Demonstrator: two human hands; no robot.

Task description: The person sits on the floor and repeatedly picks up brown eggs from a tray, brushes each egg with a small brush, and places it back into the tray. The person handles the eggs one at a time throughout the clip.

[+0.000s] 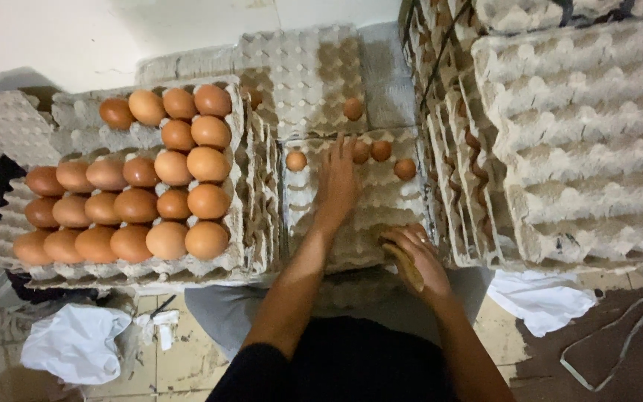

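Egg packaging: moulded grey pulp trays only; no labels, signs or screens visible.

Left stack (pixel 258 186): top tray nearly full of brown eggs (pixel 143 201). Centre tray (pixel 381 201): rectangular, dimpled, holding few eggs. Rear tray (pixel 299 67): holding one egg by the wall. Right stacks (pixel 589 141): empty trays, piled high, some standing on edge.

A nearly full tray of brown eggs (pixel 132 201) sits on stacked cartons at left, tall stacks of empty grey trays (pixel 589 141) rise at right (some tilted), and crumpled white cloths (pixel 76 342) lie on the tiled floor (pixel 180 365).
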